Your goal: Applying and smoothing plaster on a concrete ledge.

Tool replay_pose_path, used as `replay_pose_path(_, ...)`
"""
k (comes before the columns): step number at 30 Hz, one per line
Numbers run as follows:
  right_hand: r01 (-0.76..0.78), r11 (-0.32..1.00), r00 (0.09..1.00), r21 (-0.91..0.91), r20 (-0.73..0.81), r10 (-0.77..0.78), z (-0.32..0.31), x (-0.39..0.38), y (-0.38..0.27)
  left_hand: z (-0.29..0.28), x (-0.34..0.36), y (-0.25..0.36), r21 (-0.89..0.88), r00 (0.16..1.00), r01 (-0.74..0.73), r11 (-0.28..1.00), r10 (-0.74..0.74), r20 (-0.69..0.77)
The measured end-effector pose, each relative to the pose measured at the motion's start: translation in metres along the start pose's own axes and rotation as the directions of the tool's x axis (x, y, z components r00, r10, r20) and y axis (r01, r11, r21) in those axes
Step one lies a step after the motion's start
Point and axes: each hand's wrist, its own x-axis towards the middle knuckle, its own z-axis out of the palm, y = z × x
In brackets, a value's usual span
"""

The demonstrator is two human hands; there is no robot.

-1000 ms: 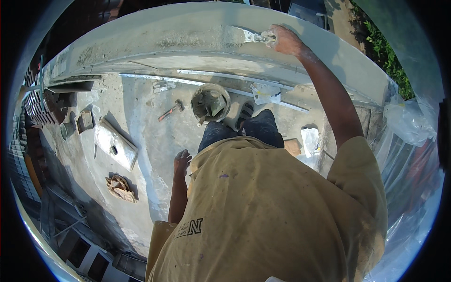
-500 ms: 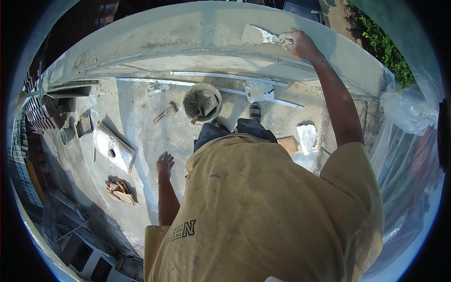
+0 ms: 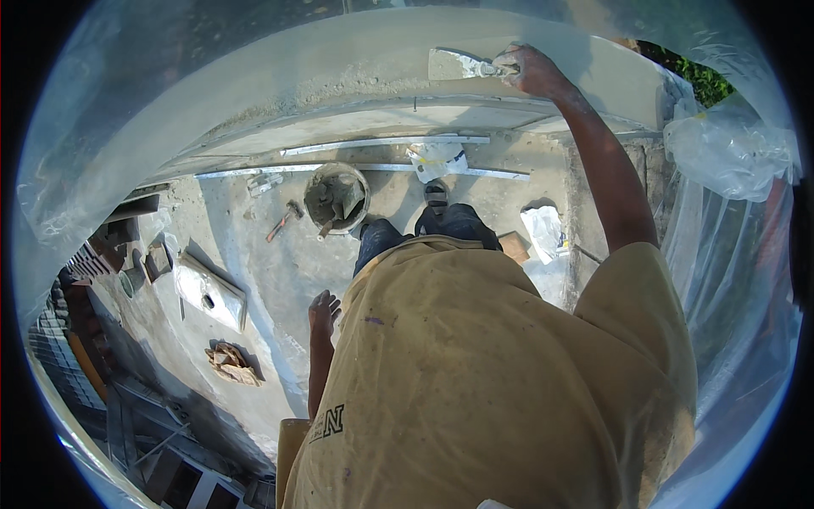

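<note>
My right hand (image 3: 534, 72) is closed round the handle of a wide putty knife (image 3: 451, 65). The knife's flat blade lies against the grey, plastered wall (image 3: 339, 72) and points left. To the left of the blade, a rough, crumbly strip runs along the wall. My left hand (image 3: 323, 312) hangs low beside my shirt with its fingers stretched out and nothing in it. A bucket (image 3: 310, 193) of grey mortar stands on the floor by my feet, with a trowel (image 3: 353, 200) in it.
A hammer (image 3: 285, 220) lies left of the bucket. Long metal straightedges (image 3: 386, 142) lie along the wall's foot, a white bag (image 3: 437, 157) across one. Farther left are a silvery sheet-like pack (image 3: 208, 293) and crumpled brown paper (image 3: 232, 363). Clear plastic sheeting (image 3: 721, 254) hangs at right.
My view has tilted and turned slightly, so the bucket and white bag appear farther left. The putty knife is still against the wall in my right hand. My left hand appears nearer my shirt.
</note>
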Motion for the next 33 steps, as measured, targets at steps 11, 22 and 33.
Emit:
replay_pose_path(11,-0.209,0.977,0.976,-0.032,0.055,0.211,-0.035,-0.064,0.077,0.034,-0.004,0.037,0.119,0.998,-0.067,0.991,0.068,-0.002)
replay_pose_path(22,-0.304,0.952,0.938,-0.027,-0.185,0.294,-0.071,-0.150,0.144,0.054,-0.004,0.058,0.153,0.994,-0.107,0.982,0.100,0.047)
replay_pose_path(33,-0.135,0.851,0.991,0.508,0.083,0.108,0.017,-0.176,0.017,0.045,-0.028,0.016,0.014,0.994,-0.098,0.995,0.098,-0.055)
